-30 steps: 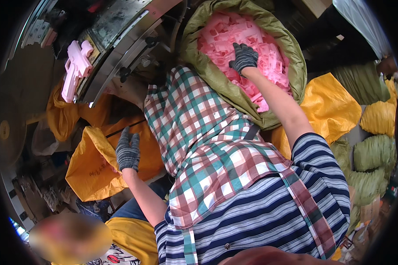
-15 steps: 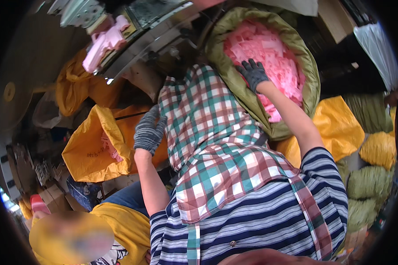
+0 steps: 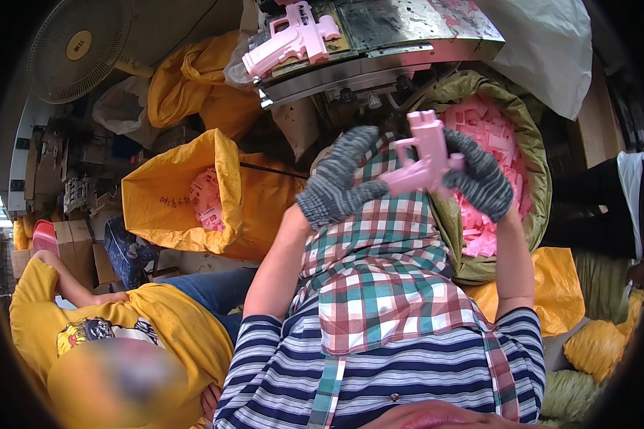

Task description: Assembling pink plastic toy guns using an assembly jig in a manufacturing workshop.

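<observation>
In front of my apron, my right hand in a grey knitted glove grips a pink plastic toy pistol. My gloved left hand is open, fingers stretched and thumb apart; its thumb tip is at the toy's grip, though contact is unclear. Behind my right hand stands a green sack, its top rolled open, full of pink plastic parts. A second pink toy pistol lies on a fixture of the metal machine ahead.
To the left, an open yellow sack holds more pink parts. A person in a yellow shirt sits at lower left. A fan is at upper left. More yellow and green sacks lie at the right.
My right hand has left the pink parts in the green sack and now holds a toy pistol. My left hand has come toward it. The view has shifted, showing more of the machine and the neighbour.
</observation>
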`<state>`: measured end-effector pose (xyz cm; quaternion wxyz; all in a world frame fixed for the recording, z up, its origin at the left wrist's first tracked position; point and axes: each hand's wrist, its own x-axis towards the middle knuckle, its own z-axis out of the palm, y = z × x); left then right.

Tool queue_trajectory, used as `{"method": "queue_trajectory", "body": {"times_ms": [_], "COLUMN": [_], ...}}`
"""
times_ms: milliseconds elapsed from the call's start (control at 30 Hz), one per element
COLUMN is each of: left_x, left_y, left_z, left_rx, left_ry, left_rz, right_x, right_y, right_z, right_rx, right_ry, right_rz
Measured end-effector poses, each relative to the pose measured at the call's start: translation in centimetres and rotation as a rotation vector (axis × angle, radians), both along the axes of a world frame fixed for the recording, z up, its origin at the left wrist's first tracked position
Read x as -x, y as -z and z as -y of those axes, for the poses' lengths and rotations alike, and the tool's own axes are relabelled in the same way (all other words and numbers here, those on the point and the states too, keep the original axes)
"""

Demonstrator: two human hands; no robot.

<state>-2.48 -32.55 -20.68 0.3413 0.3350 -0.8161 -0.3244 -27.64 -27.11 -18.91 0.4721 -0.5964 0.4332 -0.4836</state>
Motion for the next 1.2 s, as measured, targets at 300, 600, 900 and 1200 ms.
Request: {"method": "queue_trajectory", "body": {"times_ms": [300,600,900,1200], "left_x": [-2.1,-2.6,-9.9,-21.6], "left_y": [-1.8,-11.8,-6.9,-1.7], "left_z": [4.0,12.9,7.3,2.1], "left_rx": [0.535,0.232,0.673,-0.197], "left_ry": [0.236,-0.468,-0.723,-0.983], "left_rz": [-0.034,0.720,0.586,1.221], "right_x": [-2.8,-0.9,-4.4,-4.4], "right_y": [-4.3,-5.7,-6.3,-6.6], "right_z": [2.7,8.4,16.6,17.8], "right_rx": [0.446,0.384,0.548,0.793], "right_ry": [-0.166,0.123,-0.038,0.001], "right_rz": [-0.378,-0.288,-0.503,-0.581]}}
